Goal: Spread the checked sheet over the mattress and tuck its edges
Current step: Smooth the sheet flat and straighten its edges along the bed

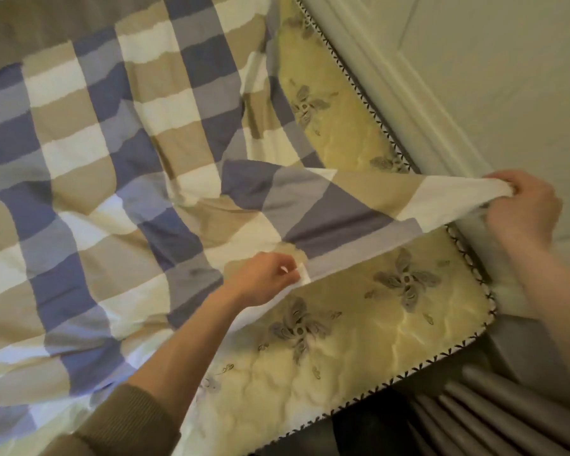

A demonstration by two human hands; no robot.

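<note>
Checked sheet lies rumpled over most of the mattress; near corner of mattress bare. Left hand pinches the sheet's edge above the bare quilting. Right hand grips the sheet's corner, lifted and pulled taut beside the white wall.

Rumpled blue, beige and white checked sheet across yellow floral mattress, near corner uncovered.

The checked sheet lies over the mattress's left part. A wall stands right of the mattress.
</note>
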